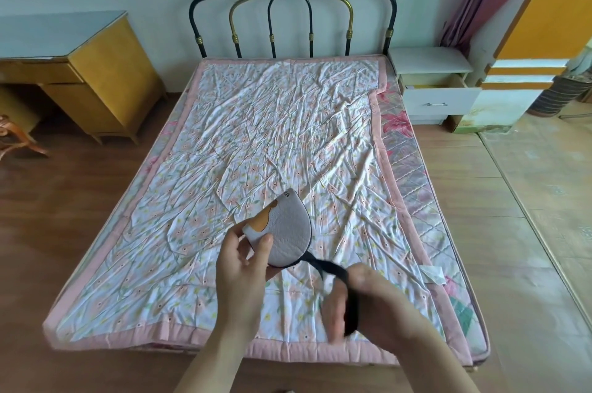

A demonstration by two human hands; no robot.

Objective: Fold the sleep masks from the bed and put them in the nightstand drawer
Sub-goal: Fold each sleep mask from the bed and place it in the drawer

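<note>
A grey sleep mask [288, 229] with an orange patch is folded in half and held above the foot of the bed [256, 123]. My left hand [243, 261] pinches its lower edge between thumb and fingers. The mask's black elastic strap [339, 277] runs down to my right hand [358, 303], which is closed around it and looks blurred. The white nightstand [432, 62] stands at the bed's far right corner, its drawer [439, 99] pulled open. No other mask shows on the bed.
A crumpled floral quilt with a pink border covers the bed. A metal headboard [291, 18] stands against the wall. A yellow desk [83, 72] is at the left, an orange-and-white cabinet [525, 40] beside the nightstand. Wooden floor surrounds the bed.
</note>
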